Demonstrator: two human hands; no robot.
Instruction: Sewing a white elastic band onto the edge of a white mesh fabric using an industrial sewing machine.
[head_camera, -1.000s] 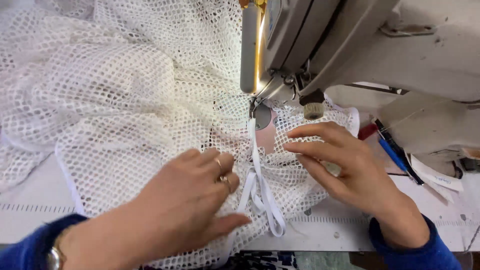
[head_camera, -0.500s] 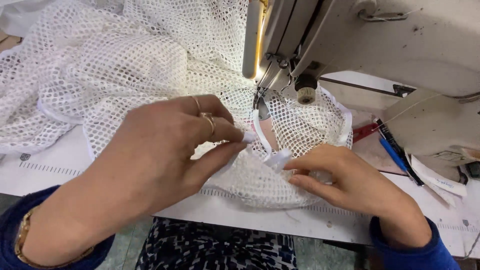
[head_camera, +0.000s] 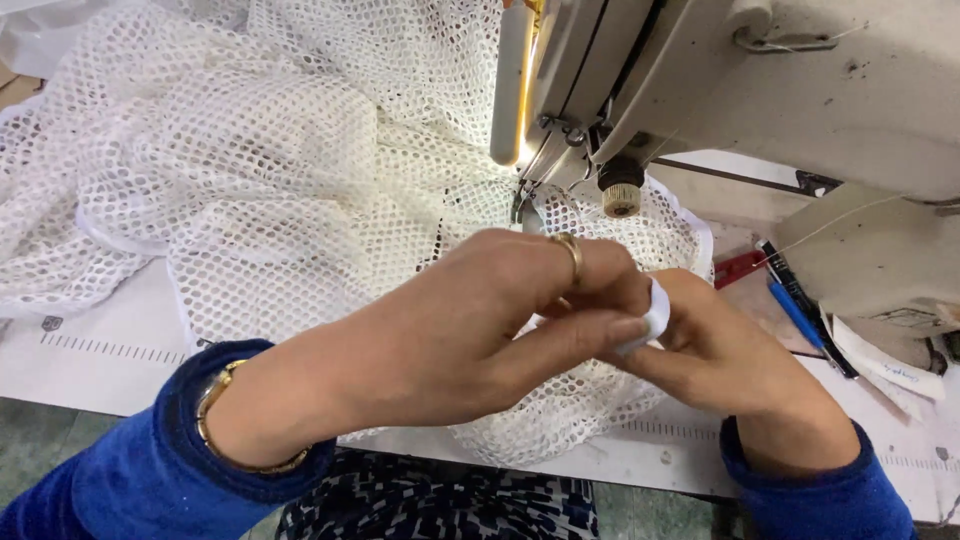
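A small white paper label with faint blue handwriting lies at the right edge of the sewing table, under the machine's arm, just beside a blue pen. It is a narrow, slightly curled strip, partly overlapped by other white paper scraps. No packages, signs or screens show anywhere in the view.

The white mesh cloth is open-holed and matt — coarse netting, softly crumpled. Just in front of it, the white tape looks smooth woven fabric. Above the cloth, the sewing machine is painted metal, dull cream, scuffed. Blue sleeves — plush velvety cloth; a gold-coloured ring shines.
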